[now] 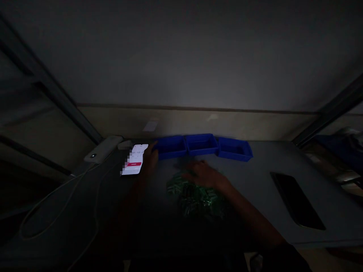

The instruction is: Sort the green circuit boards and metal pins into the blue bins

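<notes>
The scene is very dark. My left hand [150,158] holds a lit phone [135,159] upright at the table's far left, its screen white with a red band. My right hand [202,174] reaches forward over a heap of small green parts [193,196] and rests on its far edge; the fingers are blurred. Just beyond both hands stand three blue bins in a row: the left bin [170,146], the middle bin [200,144] and the right bin [235,149].
A grey power bank [102,149] with white cables [56,200] lies at the far left. A flat black rectangle [296,200] lies on the grey table [255,177] to the right. A wall stands behind the bins. Clutter shows at the right edge.
</notes>
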`<state>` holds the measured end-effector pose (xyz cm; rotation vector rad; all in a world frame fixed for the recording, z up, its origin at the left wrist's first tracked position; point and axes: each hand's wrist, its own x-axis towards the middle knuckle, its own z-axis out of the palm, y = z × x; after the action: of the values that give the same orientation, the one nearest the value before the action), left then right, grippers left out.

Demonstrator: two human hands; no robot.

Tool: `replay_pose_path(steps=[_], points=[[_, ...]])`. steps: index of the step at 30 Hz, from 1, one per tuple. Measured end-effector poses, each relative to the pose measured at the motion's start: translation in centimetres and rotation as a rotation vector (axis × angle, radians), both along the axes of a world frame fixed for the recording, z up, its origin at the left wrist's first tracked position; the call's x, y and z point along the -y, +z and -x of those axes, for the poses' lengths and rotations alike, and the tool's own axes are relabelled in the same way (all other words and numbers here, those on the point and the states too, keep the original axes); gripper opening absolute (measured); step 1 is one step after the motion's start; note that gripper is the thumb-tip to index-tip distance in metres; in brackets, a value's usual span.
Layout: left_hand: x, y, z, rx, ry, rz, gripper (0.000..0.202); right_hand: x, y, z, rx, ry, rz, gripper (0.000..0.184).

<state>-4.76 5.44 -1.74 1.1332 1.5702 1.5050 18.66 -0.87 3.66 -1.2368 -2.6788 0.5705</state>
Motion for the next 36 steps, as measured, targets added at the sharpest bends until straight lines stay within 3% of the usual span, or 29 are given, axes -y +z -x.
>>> replay_pose_path(steps=[2, 5, 8, 13, 19, 22, 27, 36], points=[[0.3, 0.7, -0.7, -0.179, 0.055, 0.025, 0.032, -0.2, 0.0, -2.0, -0.078, -0.117, -0.103, 0.042], [1.4, 1.8, -3.2, -0.393, 0.116, -0.146, 0.032, -1.4, -0.6, -5.5, -0.088, -0.459, -0.319, 0.044], [2.5, 2.3, -6.7, -0.552, -0.044, -0.279, 0.033, -3.6, -1.9, -8.5, 0.026, -0.65, -0.396, 0.054], [1.7, 2.0, -10.8, -0.828, -0.337, -0.147, 0.036, -7.2, -3.4, -11.6, 0.194, -0.602, -0.31, 0.061], [0.5, 1.1, -10.4, -1.068, -0.372, -0.128, 0.023, -9.0, -3.8, -11.1, 0.192, -0.367, -0.284, 0.073], [0.4, 0.9, -9.5, -1.156, -0.389, -0.138, 0.024, -8.7, -4.1, -10.1, 0.23, -0.368, -0.325, 0.074], [0.4, 0.7, -8.0, -1.167, -0.457, -0.175, 0.022, -7.1, -4.0, -9.3, 0.312, -0.341, -0.381, 0.056], [2.7, 1.3, -7.1, -1.095, -0.5, -0.174, 0.025, -3.9, -3.8, -8.4, 0.334, -0.391, -0.397, 0.052]])
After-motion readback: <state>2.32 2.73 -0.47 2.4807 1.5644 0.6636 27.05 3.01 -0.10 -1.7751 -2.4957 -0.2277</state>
